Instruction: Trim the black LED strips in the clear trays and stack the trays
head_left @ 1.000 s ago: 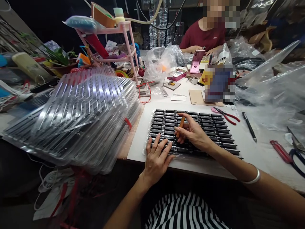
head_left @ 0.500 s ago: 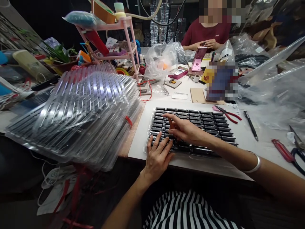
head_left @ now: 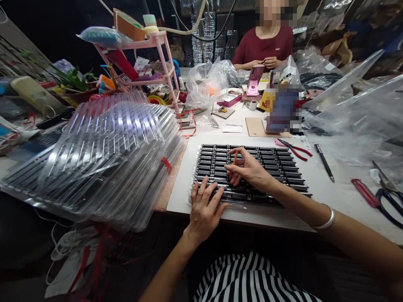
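A clear plastic tray point(head_left: 191, 193) lies on the white board near the table's front edge. Rows of small black parts with pale pin-like teeth point(head_left: 267, 170) fill it. My left hand point(head_left: 204, 209) rests with spread fingers on the tray's front left corner, fingertips on the parts. Over the middle-left rows is my right hand point(head_left: 247, 167), its fingers curled in a pinch. A thin orange stick point(head_left: 236, 158) shows between the thumb and fingers; its lower end is hidden by the hand.
A tall stack of clear plastic trays point(head_left: 119, 147) stands at left. Red-handled pliers point(head_left: 296, 149), a black pen point(head_left: 324, 162) and scissors point(head_left: 385, 191) lie at right. Behind are a pink rack point(head_left: 168, 63), plastic bags point(head_left: 208, 82), a phone on a stand point(head_left: 254, 79) and a seated person point(head_left: 264, 46).
My right hand has moved right over the rows, its index finger now more curled. My left hand stays on the tray's corner. The whole view has shifted slightly.
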The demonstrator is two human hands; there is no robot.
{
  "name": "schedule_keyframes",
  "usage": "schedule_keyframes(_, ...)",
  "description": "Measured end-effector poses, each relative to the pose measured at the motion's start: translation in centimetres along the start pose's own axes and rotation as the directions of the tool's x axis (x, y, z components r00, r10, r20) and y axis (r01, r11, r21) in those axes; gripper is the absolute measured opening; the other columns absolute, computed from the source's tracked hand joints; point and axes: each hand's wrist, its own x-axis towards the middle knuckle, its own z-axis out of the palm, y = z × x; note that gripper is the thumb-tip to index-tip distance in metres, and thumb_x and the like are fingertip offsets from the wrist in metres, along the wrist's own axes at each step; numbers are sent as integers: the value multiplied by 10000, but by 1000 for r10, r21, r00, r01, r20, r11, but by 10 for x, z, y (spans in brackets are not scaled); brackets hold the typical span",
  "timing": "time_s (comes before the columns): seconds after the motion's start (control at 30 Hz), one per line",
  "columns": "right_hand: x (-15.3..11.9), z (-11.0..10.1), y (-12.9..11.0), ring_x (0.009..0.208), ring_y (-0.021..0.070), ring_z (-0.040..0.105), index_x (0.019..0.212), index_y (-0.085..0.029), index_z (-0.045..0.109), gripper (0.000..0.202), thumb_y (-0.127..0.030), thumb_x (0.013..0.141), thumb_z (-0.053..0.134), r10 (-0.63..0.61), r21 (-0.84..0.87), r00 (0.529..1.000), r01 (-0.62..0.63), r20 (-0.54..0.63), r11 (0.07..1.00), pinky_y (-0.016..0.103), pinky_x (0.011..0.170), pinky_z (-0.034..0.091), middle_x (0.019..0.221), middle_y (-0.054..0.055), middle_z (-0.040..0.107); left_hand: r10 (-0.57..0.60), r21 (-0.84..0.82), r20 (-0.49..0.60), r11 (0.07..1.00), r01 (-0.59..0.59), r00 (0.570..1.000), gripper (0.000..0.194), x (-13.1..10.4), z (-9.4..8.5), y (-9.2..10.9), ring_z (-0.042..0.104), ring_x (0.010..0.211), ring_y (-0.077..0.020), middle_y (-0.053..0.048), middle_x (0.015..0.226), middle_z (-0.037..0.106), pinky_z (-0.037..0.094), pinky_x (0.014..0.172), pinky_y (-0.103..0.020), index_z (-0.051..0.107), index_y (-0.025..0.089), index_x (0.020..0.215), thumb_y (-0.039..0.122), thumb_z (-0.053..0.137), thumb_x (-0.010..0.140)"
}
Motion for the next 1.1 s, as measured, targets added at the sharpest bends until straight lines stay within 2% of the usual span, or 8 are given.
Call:
schedule_keyframes(0.2,2,5,4,449,172,600,1052,-231,319,612,-532,699,718,-22,-41,1000,22,-4,999,259,382,516,615,-68,582,3,-1,2,1000,-3,1000,334,1,0,1,427,1308,-295,-111,1161,640,302,1094,-503,608,172,1174,275,602,856)
schedule_keyframes(0.37,-17,-1,-19,522,176,621,1175,-225,358,618,-480,740,716,-127,-31,986,124,-105,992,296,440,553,707,-32,597,-29,49,40,998,27,999,416,2,-5,0,366,1349,-302,-133,1248,594,227,1122,-537,546,171,1258,305,588,867)
schedule_keyframes(0.43,-37,-12,-31,614,182,637,1274,-248,360,613,-430,790,689,-251,-68,932,242,-259,968,310,497,571,785,5,622,-79,124,63,990,71,995,564,1,-11,-7,280,1389,-333,-173,1350,515,177,1124,-578,460,146,1346,386,594,853)
schedule_keyframes(0.53,-73,-39,-32,674,184,619,1353,-279,366,602,-367,832,656,-363,-154,760,335,-539,929,277,483,531,836,35,643,-155,241,130,963,121,979,787,0,-21,-21,172,1415,-373,-213,1451,388,169,1107,-608,346,109,1422,538,581,806)
schedule_keyframes(0.67,-114,-82,-1,648,193,576,1334,-298,432,571,-338,814,667,-232,-86,616,257,-753,963,237,399,399,742,34,631,-154,324,248,944,68,956,747,4,-27,-26,167,1414,-379,-185,1491,329,153,1099,-618,352,126,1424,550,526,834)
schedule_keyframes(0.83,-144,-115,32,633,218,541,1263,-355,505,481,-380,808,659,-119,-48,491,155,-863,987,264,375,286,720,25,596,-86,322,312,947,-20,946,744,19,-16,-3,206,1407,-363,-180,1482,343,102,1113,-605,316,103,1438,528,503,857)
schedule_keyframes(0.93,-149,-123,38,638,206,523,1250,-321,539,473,-413,803,663,-101,-39,443,146,-891,989,264,391,261,722,27,572,-58,311,348,949,-57,936,784,30,-5,13,222,1403,-360,-187,1483,336,114,1116,-595,291,84,1446,548,500,850)
schedule_keyframes(1.1,-148,-129,50,678,165,530,1241,-237,558,466,-444,830,631,-235,-206,440,114,-867,972,273,551,400,743,13,585,-25,333,415,934,-127,909,808,42,6,30,219,1405,-355,-178,1502,299,93,1123,-580,294,67,1442,588,469,849)
